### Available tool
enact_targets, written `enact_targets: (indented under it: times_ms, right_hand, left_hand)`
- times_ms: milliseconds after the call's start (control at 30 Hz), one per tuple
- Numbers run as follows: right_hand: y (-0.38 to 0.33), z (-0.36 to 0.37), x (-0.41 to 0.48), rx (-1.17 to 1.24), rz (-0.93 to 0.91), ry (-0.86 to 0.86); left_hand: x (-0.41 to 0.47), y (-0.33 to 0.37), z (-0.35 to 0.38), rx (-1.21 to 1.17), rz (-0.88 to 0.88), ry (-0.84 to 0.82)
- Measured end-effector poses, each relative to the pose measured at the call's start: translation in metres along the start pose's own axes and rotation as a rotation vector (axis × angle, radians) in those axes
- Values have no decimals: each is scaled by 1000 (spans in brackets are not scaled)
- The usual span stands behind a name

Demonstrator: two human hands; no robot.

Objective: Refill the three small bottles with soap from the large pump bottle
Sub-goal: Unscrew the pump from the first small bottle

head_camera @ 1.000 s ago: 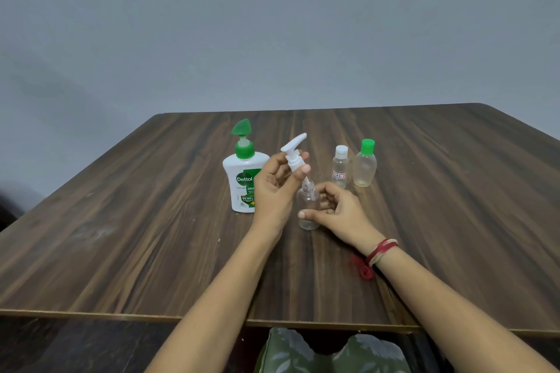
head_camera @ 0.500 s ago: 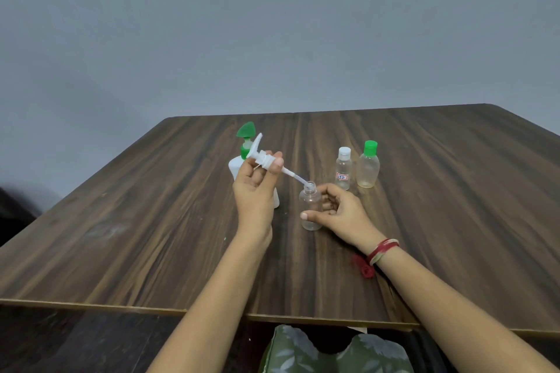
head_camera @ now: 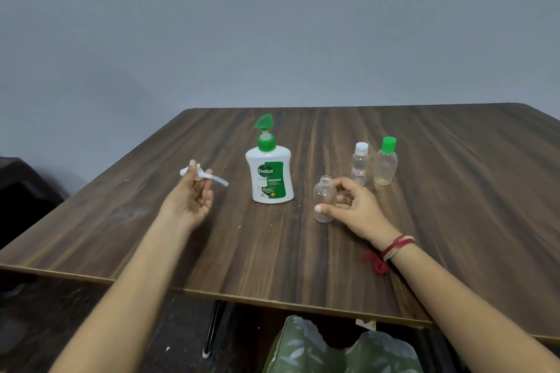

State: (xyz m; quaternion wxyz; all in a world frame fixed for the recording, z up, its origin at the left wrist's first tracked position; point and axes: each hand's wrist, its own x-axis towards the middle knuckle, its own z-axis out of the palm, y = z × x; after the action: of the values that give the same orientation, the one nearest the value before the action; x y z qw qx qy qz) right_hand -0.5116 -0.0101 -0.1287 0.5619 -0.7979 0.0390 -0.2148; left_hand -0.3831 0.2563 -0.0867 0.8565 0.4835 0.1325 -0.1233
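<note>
A white Dettol pump bottle (head_camera: 270, 174) with a green pump stands upright mid-table. To its left, my left hand (head_camera: 191, 197) holds a small white pump cap (head_camera: 202, 175) above the table, its tube pointing right. To the right of the big bottle, my right hand (head_camera: 353, 209) grips a small clear uncapped bottle (head_camera: 323, 200) standing on the table. Behind that hand stand two more small bottles: one with a white cap and a red-marked label (head_camera: 360, 164), one with a green cap (head_camera: 385, 162).
The dark wooden table (head_camera: 454, 206) has its front edge near my forearms. A grey wall stands behind it. A red thread band is on my right wrist (head_camera: 394, 247). Green patterned cloth (head_camera: 339, 348) shows below the table's edge.
My left hand has pulled the white pump cap out of the small clear bottle and carried it left, past the big pump bottle. My right hand keeps hold of the small bottle.
</note>
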Motion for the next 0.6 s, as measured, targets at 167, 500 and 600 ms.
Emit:
enact_targets:
  times_ms: [167,500,600]
  right_hand:
    - [0,1,-1,-8,-5,-25]
    - [1,-1,-2,-36,9,-22]
    - [3,-1,-2,-7,29,-21]
  left_hand:
    - [28,4,-16,723,93,-58]
    - [39,-10,-2,1257,356,-112]
    - [44,-15,-4,1372,404,-128]
